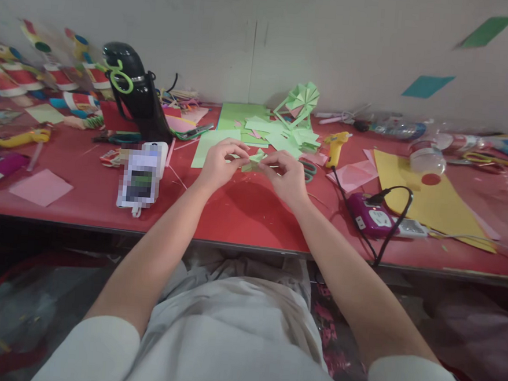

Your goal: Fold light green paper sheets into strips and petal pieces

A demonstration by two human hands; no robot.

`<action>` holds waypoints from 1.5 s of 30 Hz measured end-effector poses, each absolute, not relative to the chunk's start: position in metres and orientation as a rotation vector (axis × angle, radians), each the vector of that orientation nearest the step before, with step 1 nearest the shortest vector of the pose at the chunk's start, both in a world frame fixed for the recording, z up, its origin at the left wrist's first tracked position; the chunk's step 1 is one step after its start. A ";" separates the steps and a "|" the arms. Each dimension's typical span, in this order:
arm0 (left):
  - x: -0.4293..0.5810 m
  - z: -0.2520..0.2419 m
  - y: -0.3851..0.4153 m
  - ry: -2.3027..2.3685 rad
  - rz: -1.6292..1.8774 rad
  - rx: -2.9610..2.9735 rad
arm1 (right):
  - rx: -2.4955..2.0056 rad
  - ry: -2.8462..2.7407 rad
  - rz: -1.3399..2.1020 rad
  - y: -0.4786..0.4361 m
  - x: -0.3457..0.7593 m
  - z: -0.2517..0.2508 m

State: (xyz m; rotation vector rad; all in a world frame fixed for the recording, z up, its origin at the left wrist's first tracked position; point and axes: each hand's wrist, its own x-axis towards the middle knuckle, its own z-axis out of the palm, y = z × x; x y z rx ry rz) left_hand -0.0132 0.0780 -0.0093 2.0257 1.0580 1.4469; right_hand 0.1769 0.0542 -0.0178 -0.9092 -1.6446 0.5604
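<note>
Head view: green paper [254,160] runs left to right between fingers [236,148].

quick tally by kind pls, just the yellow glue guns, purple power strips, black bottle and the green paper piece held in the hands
Yellow glue guns: 2
Purple power strips: 2
Black bottle: 1
Held green paper piece: 1
Total: 6

Folded green paper [256,160] partly covered by left hand [221,164] and right hand [288,178]; fold detail too small to read. Scissors [310,172] partly hidden behind right hand. Far left, toy figures [58,76] blurred, leftmost cut by picture edge; near left, white device [142,177] face pixelated.
</note>
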 end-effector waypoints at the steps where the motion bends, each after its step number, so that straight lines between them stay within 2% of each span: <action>1: -0.013 -0.009 0.078 1.057 1.449 2.018 | -0.912 -1.641 0.557 0.054 0.177 -0.018; 17: -0.014 -0.013 0.080 0.909 1.452 1.868 | -0.887 -1.620 0.702 0.057 0.179 -0.019; 24: -0.013 -0.006 0.073 0.968 1.272 1.783 | -0.931 -1.610 0.643 0.055 0.179 -0.018; 29: -0.015 -0.008 0.077 0.992 1.282 1.767 | -0.909 -1.622 0.644 0.055 0.179 -0.019; 36: -0.021 -0.012 0.077 1.041 1.078 1.905 | -0.889 -1.722 0.578 0.052 0.179 -0.016; 45: -0.020 -0.014 0.076 1.097 1.044 2.037 | -0.855 -1.779 0.493 0.055 0.179 -0.017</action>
